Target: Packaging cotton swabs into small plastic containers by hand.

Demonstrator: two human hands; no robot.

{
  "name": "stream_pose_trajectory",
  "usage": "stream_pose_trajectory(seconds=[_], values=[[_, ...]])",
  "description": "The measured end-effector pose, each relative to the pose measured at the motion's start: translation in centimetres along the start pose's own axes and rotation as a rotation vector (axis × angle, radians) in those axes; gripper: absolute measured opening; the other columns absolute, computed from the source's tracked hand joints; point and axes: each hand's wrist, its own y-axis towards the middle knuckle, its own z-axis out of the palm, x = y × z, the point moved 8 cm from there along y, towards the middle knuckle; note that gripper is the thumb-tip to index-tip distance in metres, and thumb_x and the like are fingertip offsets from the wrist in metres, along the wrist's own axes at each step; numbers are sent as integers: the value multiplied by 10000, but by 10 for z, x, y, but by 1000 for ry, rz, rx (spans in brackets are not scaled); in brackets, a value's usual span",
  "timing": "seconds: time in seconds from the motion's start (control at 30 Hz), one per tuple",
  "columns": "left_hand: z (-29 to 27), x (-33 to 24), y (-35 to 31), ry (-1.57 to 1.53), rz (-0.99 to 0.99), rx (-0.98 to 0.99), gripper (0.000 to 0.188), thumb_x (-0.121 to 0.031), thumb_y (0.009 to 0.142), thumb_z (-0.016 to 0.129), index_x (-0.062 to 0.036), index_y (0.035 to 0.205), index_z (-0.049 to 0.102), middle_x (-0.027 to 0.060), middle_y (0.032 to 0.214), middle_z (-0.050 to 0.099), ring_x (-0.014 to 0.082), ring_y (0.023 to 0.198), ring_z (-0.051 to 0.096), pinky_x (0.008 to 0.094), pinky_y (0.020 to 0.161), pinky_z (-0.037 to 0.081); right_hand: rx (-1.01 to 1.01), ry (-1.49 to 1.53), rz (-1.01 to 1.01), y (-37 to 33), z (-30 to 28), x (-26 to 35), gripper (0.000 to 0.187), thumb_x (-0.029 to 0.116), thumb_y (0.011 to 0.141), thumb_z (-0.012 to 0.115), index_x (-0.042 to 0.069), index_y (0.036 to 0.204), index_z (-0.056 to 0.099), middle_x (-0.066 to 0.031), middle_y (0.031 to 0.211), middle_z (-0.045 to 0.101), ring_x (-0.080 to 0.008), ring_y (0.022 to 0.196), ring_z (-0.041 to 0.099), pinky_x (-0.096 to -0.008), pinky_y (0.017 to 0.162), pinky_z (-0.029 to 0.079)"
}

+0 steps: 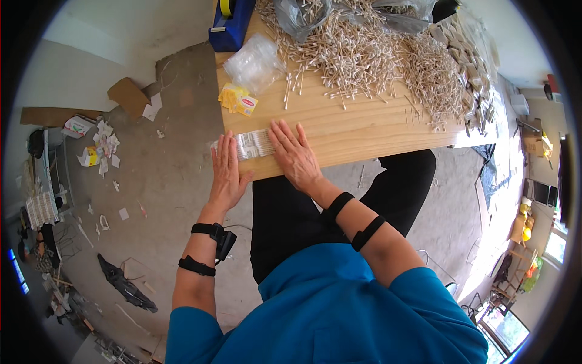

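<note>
A flat clear packet of cotton swabs (253, 144) lies near the front left corner of the wooden table (357, 136). Over its left end rest the stretched fingers of my left hand (227, 176), with the thumb apart at the table edge. My right hand (297, 158) lies flat at the packet's right end, fingers extended. Both hands press from above and grip nothing. Just beyond the packet are small yellow cards (237, 99) and a stack of clear plastic bags (254, 62). A big heap of loose cotton swabs (357, 57) covers the table's far side.
At the far left corner stands a blue tape dispenser (229, 30). Grey plastic bags (303, 18) sit in the heap, and filled packets (476, 73) are piled along the right side. Cardboard (128, 94) and paper scraps (107, 142) litter the floor on the left.
</note>
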Motion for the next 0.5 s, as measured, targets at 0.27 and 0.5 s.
stream_pose_trajectory(seconds=[0.27,0.5], values=[[4,2,0,-89,40,4,924,-227,906,618,-4,1566,11,201,1642,38,386,1522,11,543,1214,-18,0,-25,-9,5,3,9,561,176,947,492,-13,1466,394,-126,1581,329,-262,1508,212,-488,1236,109],[6,5,-1,-111,29,23,898,-289,947,561,2,1564,-23,218,1640,12,397,1519,-10,545,1210,-37,3,-33,-28,12,6,21,568,173,929,486,-32,1453,409,-129,1578,335,-262,1509,211,-484,1238,109]])
